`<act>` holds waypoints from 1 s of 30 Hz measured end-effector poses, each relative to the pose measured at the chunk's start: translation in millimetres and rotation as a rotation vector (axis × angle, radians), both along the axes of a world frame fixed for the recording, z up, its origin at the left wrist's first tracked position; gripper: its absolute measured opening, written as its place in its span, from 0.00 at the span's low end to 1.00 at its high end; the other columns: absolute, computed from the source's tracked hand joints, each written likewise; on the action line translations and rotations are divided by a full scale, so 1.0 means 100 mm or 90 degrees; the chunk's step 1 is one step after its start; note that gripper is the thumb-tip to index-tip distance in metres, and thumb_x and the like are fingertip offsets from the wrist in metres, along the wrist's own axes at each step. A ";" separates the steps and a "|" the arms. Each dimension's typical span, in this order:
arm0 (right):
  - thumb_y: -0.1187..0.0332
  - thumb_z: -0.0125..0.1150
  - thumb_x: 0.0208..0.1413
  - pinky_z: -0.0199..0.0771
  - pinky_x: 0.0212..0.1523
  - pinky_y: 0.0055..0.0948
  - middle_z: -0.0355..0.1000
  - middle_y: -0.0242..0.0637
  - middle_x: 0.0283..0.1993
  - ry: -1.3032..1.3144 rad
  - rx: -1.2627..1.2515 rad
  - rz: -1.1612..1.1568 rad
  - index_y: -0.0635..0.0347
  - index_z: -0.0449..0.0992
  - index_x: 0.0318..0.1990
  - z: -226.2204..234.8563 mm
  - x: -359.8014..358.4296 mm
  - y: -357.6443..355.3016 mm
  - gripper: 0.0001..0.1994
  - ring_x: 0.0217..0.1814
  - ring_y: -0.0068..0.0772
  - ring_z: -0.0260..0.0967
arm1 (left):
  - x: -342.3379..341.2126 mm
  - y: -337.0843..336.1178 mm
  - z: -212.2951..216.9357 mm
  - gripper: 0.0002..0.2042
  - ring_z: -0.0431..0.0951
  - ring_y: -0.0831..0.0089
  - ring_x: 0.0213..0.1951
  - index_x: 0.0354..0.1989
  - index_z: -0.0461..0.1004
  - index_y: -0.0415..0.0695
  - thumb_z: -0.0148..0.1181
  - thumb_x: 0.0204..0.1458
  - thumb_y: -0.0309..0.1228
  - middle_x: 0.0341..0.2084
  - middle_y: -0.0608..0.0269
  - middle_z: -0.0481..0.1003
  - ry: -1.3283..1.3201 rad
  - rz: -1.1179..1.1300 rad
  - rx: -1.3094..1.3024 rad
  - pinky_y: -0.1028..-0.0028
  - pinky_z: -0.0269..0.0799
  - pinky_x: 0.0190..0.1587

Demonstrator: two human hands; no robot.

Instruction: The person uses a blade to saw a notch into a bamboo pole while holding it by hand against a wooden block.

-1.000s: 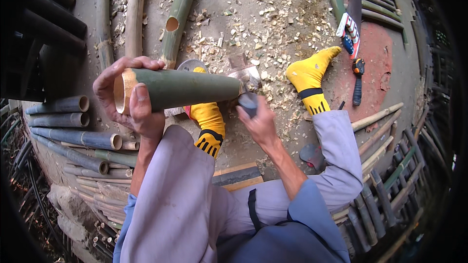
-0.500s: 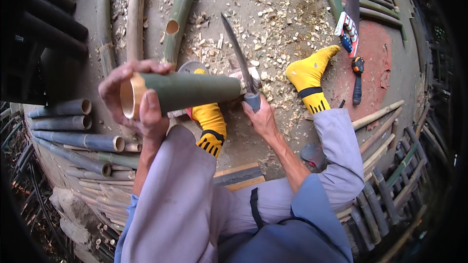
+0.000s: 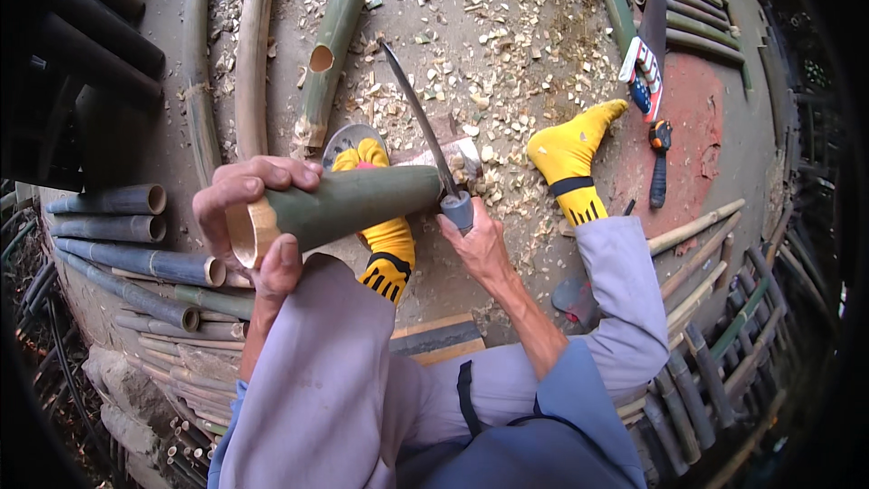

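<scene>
My left hand [image 3: 244, 183] is wrapped round the near left end of a green bamboo section [image 3: 367, 204], thumb below and fingers over the top. Its cut, hollow mouth faces left, showing a pale rim, and the tube slants slightly up to the right above my left shin. In my closed right hand [image 3: 482, 249] is the grey handle of a machete [image 3: 416, 109]. The long, narrow, dark blade points away and a little left. Its base lies close to the bamboo's far right end; whether they touch I cannot tell.
My feet wear yellow socks [image 3: 579, 145]. Pale wood chips [image 3: 480, 45] cover the ground. Ahead lies a notched bamboo piece [image 3: 328, 63]; a handsaw [image 3: 654, 27] and a dark-handled tool [image 3: 659, 163] lie right. Bamboo tubes [image 3: 136, 258] are stacked left, poles [image 3: 697, 32] far right.
The bamboo's left end and my left hand have shifted slightly right and toward me. The machete has come nearer, its tip swinging left, and my right hand has dropped slightly.
</scene>
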State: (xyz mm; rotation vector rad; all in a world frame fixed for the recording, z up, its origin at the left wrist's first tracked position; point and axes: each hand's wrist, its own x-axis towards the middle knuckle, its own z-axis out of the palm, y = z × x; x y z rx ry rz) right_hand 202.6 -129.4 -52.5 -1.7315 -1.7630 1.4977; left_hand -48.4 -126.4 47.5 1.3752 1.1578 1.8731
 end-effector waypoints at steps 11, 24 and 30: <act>0.57 0.63 0.54 0.73 0.26 0.34 0.74 0.44 0.26 -0.039 -0.050 -0.021 0.65 0.68 0.42 -0.23 0.06 0.02 0.19 0.26 0.36 0.74 | -0.19 -0.03 -0.07 0.28 0.67 0.62 0.41 0.46 0.64 0.42 0.64 0.40 0.46 0.38 0.54 0.65 -0.044 0.044 -0.096 0.64 0.67 0.44; 0.60 0.64 0.54 0.76 0.28 0.31 0.75 0.43 0.29 0.118 0.232 -0.047 0.64 0.68 0.44 0.62 -0.12 0.09 0.19 0.29 0.37 0.77 | -0.10 -0.15 -0.12 0.19 0.70 0.61 0.39 0.49 0.63 0.45 0.52 0.48 0.35 0.37 0.52 0.66 -0.203 0.228 -0.052 0.52 0.72 0.46; 0.57 0.63 0.54 0.74 0.25 0.32 0.73 0.45 0.27 -0.027 -0.004 -0.031 0.67 0.67 0.41 -0.13 -0.09 0.09 0.21 0.27 0.37 0.75 | 0.01 -0.10 -0.07 0.16 0.71 0.61 0.39 0.47 0.65 0.42 0.50 0.50 0.33 0.38 0.51 0.66 -0.136 0.157 -0.024 0.54 0.72 0.47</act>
